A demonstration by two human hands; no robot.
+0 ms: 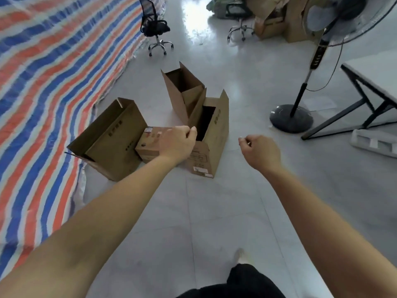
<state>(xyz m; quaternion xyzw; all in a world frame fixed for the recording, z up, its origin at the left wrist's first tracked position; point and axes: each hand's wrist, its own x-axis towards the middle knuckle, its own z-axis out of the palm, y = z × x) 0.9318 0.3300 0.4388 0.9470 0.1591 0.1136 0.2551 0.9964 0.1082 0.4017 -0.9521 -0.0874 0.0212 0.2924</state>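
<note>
Striped tarp (43, 82) lies left; office chair (155, 29), fan (291, 120) and table (376, 67) stand beyond.

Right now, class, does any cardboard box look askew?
Yes: the open brown cardboard carton on the left looks tipped sideways, with a small printed box between it and the right carton the left hand grips.

Tiled floor (214, 211) under cardboard boxes (111, 138), fan (291, 118), tarp (43, 82)

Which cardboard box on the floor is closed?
The small printed box beside the left hand; the three big cartons around it all have flaps up and open.
</note>
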